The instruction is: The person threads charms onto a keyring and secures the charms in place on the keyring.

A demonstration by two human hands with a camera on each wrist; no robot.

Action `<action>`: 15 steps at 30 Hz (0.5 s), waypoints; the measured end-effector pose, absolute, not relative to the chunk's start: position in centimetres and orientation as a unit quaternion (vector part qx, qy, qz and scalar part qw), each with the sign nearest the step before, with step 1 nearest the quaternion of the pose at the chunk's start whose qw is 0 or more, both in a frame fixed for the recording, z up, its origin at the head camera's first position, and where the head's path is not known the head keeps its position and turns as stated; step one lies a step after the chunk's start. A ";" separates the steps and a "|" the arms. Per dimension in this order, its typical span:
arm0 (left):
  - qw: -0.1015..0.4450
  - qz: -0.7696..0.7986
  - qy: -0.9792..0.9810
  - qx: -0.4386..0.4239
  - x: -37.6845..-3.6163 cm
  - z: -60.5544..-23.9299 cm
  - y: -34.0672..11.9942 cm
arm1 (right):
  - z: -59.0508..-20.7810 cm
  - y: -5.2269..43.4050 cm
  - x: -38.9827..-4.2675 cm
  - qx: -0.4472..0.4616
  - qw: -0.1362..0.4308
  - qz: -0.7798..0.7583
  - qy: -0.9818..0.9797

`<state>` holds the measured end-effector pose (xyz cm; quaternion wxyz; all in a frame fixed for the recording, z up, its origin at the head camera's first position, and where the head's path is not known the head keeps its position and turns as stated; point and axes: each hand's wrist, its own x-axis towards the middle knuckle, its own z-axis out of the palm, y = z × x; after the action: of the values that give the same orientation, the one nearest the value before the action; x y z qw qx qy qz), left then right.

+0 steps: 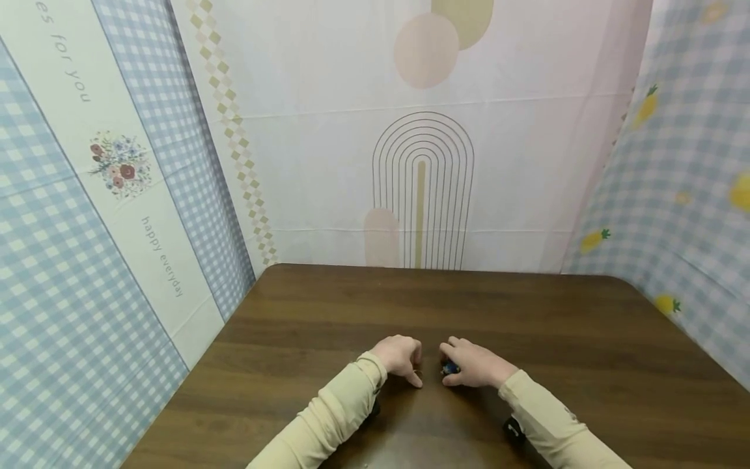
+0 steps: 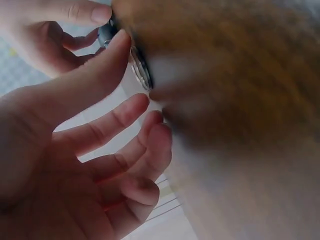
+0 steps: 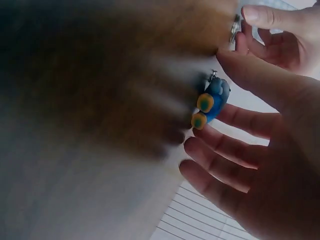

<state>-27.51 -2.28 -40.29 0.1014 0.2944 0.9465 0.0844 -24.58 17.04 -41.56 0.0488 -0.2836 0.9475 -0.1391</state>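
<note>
Two cream fabric sleeves (image 1: 328, 412) are seen nearest, with a small black device (image 1: 513, 430) worn below the right cuff. Beyond them, the hands are brought down close to the tabletop, a narrow gap left between. The left hand (image 1: 400, 357) is relaxed, its fingers loosely bent, with a round, silvery metal ring (image 2: 142, 70) set between thumb and forefinger; whether the ring is touched cannot be told. The right hand (image 1: 477, 365) is likewise unclenched, thumb apart from lightly bent fingers, and is cupped about a small blue toy figure with yellow-orange feet (image 3: 216, 104) and a metal clasp; no firm grip is shown. Whether toy and ring are linked cannot be made out. The step in hand is judged to be the positioning of fingers round these two pieces; for the next move, a precise fingertip pinch would be called for. Farther off, the dark brown wood-grain table (image 1: 498, 306) is backed by a white printed cloth (image 1: 527, 163), flanked on the left by a blue-and-white checked cloth (image 1: 47, 260).
</note>
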 end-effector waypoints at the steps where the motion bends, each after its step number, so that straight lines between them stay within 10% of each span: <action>1: 0.098 0.082 0.946 0.297 -27.6 -40.4 -2.1 | -41.7 17.1 -24.7 -0.284 0.048 -0.135 0.948; 15: 0.077 0.112 0.936 0.325 -29.0 -41.1 -0.3 | -41.9 17.8 -26.0 -0.328 -0.052 -0.100 0.938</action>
<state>-28.99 -0.30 -41.12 0.0766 0.3245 0.9361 0.1122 -26.00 17.82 -41.94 -0.0517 -0.3280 0.9380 -0.0997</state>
